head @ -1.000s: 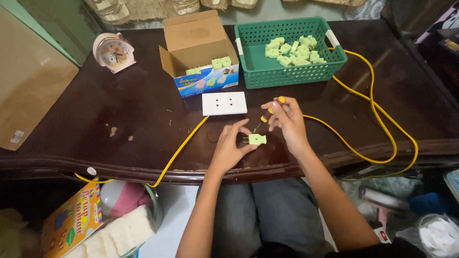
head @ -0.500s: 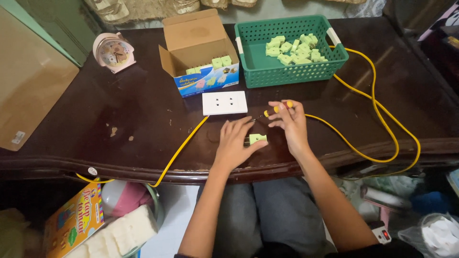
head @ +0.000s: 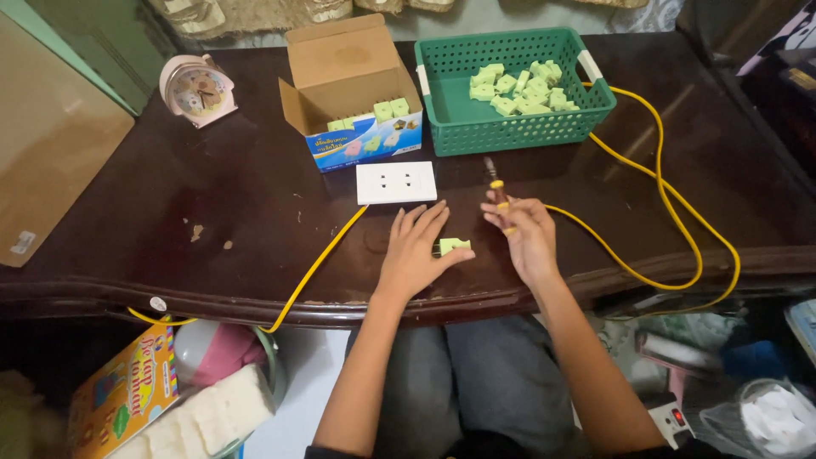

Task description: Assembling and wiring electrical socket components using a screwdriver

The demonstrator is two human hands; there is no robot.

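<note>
- While lying flat at the desk's near edge, toward 6 o'clock, small pale green plastic part pinned under the left hand's fingertips.
- Left hand: fingers spread and flat, tips pressing on the part, palm down on the dark wood.
- At 12 o'clock from that hand, white socket plate, just beside it, with a yellow cable running off toward 7 o'clock over the desk edge.
- Part itself: judged light, rigid, moulded, smooth; likely to skid on polished wood unless pressed down. Best held by its two flat sides, between thumb and forefinger, clear of any openings.
- Right hand: fingers closed in a pinch around a slim yellow-handled screwdriver, tip pointing toward 12 o'clock; apart from the part, at 3 o'clock of it.
- Screwdriver: judged stiff, light, thin; grip near mid-handle for control.
- Farther back, at 12 to 1 o'clock: open cardboard box and green basket, both holding more green parts.
- Far left, at 10 o'clock: pink alarm clock.
</note>
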